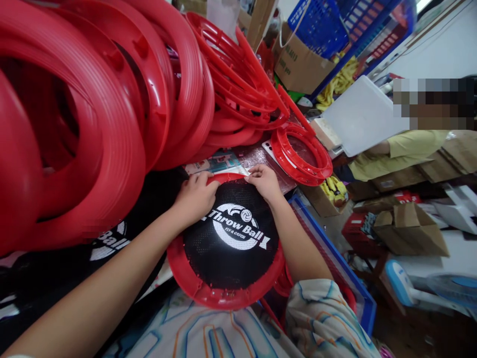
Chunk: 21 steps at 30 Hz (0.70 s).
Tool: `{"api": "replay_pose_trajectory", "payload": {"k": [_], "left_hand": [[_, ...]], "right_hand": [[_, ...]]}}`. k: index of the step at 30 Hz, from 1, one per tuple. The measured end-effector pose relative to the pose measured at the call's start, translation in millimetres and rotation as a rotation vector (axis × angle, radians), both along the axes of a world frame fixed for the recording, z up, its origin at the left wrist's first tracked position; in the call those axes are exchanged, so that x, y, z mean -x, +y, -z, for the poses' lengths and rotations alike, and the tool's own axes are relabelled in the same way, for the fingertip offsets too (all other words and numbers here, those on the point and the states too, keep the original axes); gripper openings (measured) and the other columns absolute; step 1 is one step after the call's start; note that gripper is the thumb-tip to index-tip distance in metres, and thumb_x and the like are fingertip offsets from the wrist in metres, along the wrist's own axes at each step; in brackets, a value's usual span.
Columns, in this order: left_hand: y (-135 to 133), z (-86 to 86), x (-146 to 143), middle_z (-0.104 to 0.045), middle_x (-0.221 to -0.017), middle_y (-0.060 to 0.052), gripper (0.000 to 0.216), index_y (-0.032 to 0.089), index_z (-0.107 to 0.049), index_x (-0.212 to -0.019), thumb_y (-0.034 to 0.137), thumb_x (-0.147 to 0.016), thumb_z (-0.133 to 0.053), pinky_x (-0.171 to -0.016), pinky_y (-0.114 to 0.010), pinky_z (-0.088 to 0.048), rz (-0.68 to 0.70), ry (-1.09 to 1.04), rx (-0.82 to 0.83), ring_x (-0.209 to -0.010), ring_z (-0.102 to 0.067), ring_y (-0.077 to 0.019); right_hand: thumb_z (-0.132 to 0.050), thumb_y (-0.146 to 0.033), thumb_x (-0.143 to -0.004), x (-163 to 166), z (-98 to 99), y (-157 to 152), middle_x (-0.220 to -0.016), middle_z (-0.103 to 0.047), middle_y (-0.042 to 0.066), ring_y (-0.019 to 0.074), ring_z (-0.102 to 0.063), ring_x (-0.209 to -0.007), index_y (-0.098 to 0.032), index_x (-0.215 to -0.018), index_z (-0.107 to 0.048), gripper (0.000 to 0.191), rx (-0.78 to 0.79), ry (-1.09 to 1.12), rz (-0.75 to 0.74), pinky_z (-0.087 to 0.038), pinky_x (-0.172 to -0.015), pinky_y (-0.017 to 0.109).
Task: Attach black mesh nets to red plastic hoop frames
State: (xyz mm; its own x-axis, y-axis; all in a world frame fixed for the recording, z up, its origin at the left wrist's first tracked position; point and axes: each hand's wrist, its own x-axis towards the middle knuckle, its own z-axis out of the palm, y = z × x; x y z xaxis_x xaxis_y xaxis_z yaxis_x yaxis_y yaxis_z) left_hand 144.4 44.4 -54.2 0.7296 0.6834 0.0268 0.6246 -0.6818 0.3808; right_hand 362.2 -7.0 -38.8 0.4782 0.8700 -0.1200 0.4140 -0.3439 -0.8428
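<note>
Head view puts the red ring (231, 300) with its black mesh panel (231, 233) before me, between the forearms, its near edge against the patterned clothing. I judge the ring light, stiff and smooth enough to slip, while the mesh looks soft and likely to give; I would hold the plastic rim at opposite sides and keep the fabric for fingertips. My left hand (197, 198) lies bent over the far-left rim, thumb toward the mesh; my right hand (266, 183) has its fingertips gathered at the far edge. Whether either grips or merely presses, I cannot tell. Beyond, the bench (254, 158) carries a smaller red ring (321, 169); piled red rings (124, 149) crowd the left, a blue-edged crate (369, 315) the right, and farther off shows someone's yellow sleeve (415, 146).
</note>
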Motion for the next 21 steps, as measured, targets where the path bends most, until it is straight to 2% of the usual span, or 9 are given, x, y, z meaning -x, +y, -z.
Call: {"api": "replay_pose_trajectory", "payload": {"k": [4, 10, 15, 19, 21], "left_hand": [[0, -0.5, 0, -0.047, -0.130, -0.014, 0.031, 0.021, -0.063, -0.109, 0.023, -0.087, -0.041, -0.087, -0.049, -0.045, 0.000, -0.005, -0.003, -0.112, -0.045, -0.0330], [-1, -0.5, 1, -0.048, -0.129, -0.014, 0.031, 0.021, -0.063, -0.110, 0.024, -0.088, -0.041, -0.088, -0.048, -0.045, -0.008, -0.022, -0.008, -0.113, -0.046, -0.0323], [-2, 2.0, 2, -0.049, -0.128, -0.014, 0.032, 0.020, -0.063, -0.109, 0.024, -0.088, -0.040, -0.089, -0.049, -0.045, -0.004, -0.045, -0.008, -0.113, -0.047, -0.0333], [-3, 4.6, 2, -0.049, -0.128, -0.015, 0.032, 0.020, -0.064, -0.109, 0.024, -0.087, -0.041, -0.088, -0.050, -0.045, -0.012, -0.050, -0.012, -0.112, -0.048, -0.0343], [-3, 5.3, 2, -0.049, -0.128, -0.014, 0.032, 0.021, -0.064, -0.109, 0.025, -0.087, -0.042, -0.088, -0.051, -0.045, -0.013, -0.047, -0.017, -0.112, -0.048, -0.0343]], "right_hand": [[-0.062, -0.030, -0.086, 0, -1.0, 0, -0.071, -0.057, -0.003, 0.0085, -0.053, -0.060, -0.013, -0.085, -0.058, 0.017, 0.058, -0.091, -0.039, -0.046, -0.059, 0.024], [-0.066, -0.028, -0.077, -8, -17.5, -16, -0.067, -0.060, -0.003, 0.0105, -0.055, -0.061, -0.014, -0.082, -0.063, 0.015, 0.118, -0.187, -0.085, -0.044, -0.060, 0.024], [-0.063, -0.035, -0.077, -10, -34.0, -43, -0.068, -0.066, 0.001, 0.0156, -0.060, -0.068, -0.016, -0.074, -0.070, 0.020, 0.175, -0.310, -0.076, -0.044, -0.068, 0.027], [-0.070, -0.027, -0.075, -2, -32.1, -53, -0.072, -0.069, 0.001, 0.0150, -0.062, -0.072, -0.018, -0.077, -0.071, 0.010, 0.241, -0.377, -0.103, -0.046, -0.074, 0.029], [-0.069, -0.028, -0.079, 1, -28.4, -54, -0.075, -0.068, 0.001, 0.0137, -0.062, -0.073, -0.016, -0.082, -0.069, 0.013, 0.260, -0.399, -0.099, -0.048, -0.075, 0.031]]}}
